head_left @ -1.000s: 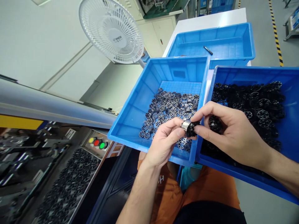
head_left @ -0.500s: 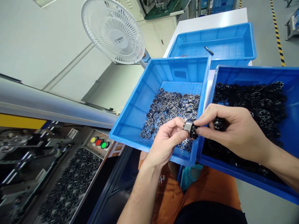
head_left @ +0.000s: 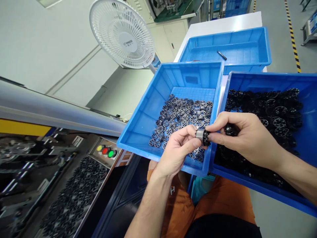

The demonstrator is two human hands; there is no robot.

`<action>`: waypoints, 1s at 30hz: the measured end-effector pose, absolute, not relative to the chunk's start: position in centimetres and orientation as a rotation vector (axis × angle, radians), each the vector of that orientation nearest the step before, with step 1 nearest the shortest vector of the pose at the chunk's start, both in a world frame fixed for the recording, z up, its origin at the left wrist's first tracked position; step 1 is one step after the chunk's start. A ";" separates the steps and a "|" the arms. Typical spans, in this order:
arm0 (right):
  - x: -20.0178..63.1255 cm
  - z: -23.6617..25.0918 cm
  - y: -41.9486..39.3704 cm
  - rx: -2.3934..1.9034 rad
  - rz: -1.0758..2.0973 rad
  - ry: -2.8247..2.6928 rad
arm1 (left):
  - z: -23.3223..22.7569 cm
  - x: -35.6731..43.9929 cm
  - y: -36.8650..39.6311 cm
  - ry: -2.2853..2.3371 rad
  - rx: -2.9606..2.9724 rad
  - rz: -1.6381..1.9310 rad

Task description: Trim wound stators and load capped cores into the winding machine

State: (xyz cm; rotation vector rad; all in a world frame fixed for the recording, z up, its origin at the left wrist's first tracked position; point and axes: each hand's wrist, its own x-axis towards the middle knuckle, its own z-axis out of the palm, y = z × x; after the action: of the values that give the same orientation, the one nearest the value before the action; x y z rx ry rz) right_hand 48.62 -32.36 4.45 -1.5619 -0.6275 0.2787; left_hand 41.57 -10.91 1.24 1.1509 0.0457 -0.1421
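Observation:
My left hand (head_left: 173, 152) pinches a silver ring-shaped metal core (head_left: 199, 133) between thumb and index finger. Against the core's right end sits a black toothed ring (head_left: 205, 138), gripped by the thumb and fingertips of my right hand (head_left: 252, 142). The two parts touch; how deeply they fit together I cannot tell. A second black toothed piece (head_left: 231, 130) is tucked in the curl of my right fingers. Beneath my left hand is a blue bin (head_left: 138, 132) with many silver-black wheel-like parts (head_left: 184, 117). Under my right hand, another blue bin (head_left: 309, 109) holds a pile of black rings (head_left: 279, 122).
Behind stands a third blue bin (head_left: 264, 46) with a pen (head_left: 221, 55) in it. A white fan (head_left: 127, 41) rises at the back left. A machine with yellow, red and green buttons (head_left: 106, 151) and a heap of dark parts (head_left: 71, 198) fills the lower left.
The hands keep the same grip on the joined parts, and the right fingers have shifted very slightly. The whole view has drifted a little.

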 end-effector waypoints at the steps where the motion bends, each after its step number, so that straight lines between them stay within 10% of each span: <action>1: 48.6 4.5 -32.3 -1.570 0.242 -0.640 | 1.2 41.6 -10.9 0.058 1.154 -0.152; 30: 47.6 5.1 -32.3 -1.691 0.124 -0.852 | 0.0 39.9 -11.1 -0.162 1.309 0.233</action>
State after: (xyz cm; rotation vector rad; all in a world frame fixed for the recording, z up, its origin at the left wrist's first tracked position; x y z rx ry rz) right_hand 47.65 -32.35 5.10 -1.6910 -0.8524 0.1240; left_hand 39.91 -11.08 -0.03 1.3090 -0.1616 0.2331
